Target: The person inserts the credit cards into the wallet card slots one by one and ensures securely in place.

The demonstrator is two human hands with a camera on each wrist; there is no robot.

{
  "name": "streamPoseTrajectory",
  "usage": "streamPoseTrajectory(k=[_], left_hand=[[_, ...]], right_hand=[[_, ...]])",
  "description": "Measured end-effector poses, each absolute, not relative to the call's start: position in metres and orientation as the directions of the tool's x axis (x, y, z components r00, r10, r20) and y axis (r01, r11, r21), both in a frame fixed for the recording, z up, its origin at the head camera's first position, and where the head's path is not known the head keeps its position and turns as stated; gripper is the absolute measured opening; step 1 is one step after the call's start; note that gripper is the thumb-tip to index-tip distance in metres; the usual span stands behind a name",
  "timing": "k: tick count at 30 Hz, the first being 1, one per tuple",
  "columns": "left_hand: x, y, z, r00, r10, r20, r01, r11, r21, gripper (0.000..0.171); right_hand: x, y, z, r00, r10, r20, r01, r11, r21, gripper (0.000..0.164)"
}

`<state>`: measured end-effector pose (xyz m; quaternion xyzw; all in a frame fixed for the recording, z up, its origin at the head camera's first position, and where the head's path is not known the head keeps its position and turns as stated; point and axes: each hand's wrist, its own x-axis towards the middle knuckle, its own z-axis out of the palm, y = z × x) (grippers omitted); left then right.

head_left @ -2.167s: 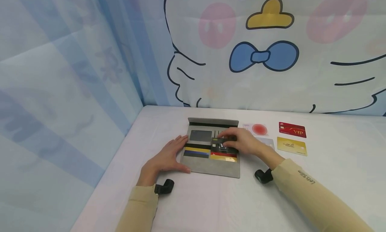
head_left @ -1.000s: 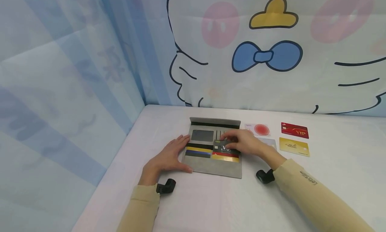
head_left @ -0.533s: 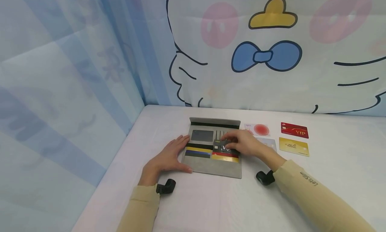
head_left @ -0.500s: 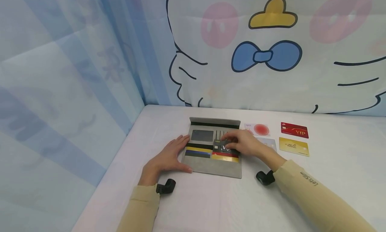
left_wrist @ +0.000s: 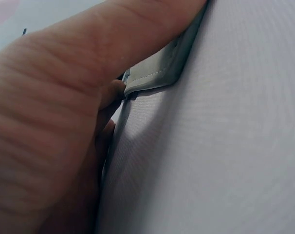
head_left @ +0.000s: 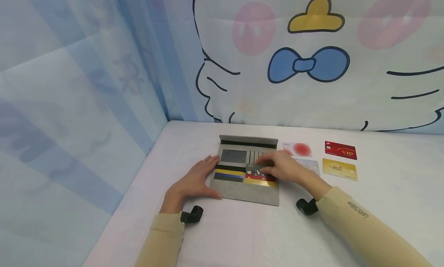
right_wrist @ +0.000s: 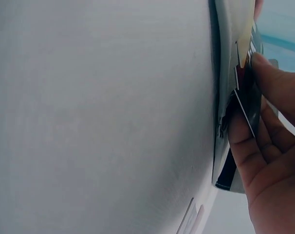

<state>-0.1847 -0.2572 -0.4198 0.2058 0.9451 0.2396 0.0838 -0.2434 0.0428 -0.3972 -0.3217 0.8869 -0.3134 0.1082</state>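
Observation:
A grey card wallet [head_left: 248, 193] lies unfolded on the white table. My left hand [head_left: 195, 180] rests at its left edge, fingers and thumb spread and fairly straight; the left wrist view shows the thumb over the stitched wallet corner [left_wrist: 152, 73]. With my right hand [head_left: 282, 166] I pinch a black VIP card [head_left: 253, 169] between thumb and fingers at the wallet's right-hand slots. Its lower part is hidden behind a red card [head_left: 253, 177] and a gold card [head_left: 260, 182]. In the right wrist view, the black card [right_wrist: 254, 109] stands tilted between thumb and fingers.
Yellow, blue and dark cards [head_left: 229, 175] fill the wallet's left slots. To the right lie a red VIP card [head_left: 340, 150], a gold card [head_left: 339, 169], a white card with a red circle [head_left: 301, 149] and a pale card [head_left: 312, 166], partly behind my right hand. A patterned curtain [head_left: 243, 93] hangs behind.
The black card has slid down deeper into its slot, showing less above the red card, and my right hand has come down with it. My left hand keeps its place at the wallet.

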Motion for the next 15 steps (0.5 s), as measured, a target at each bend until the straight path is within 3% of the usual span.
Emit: streamPoseTrajectory(k=[15], left_hand=[[-0.1863,-0.2550,-0.4213,-0.905,0.419,-0.081,0.330,0.809,0.487,0.115]], right_hand=[[-0.2411,0.0445,-0.4012,-0.807,-0.588,0.058,-0.487,0.605,-0.629,0.018]])
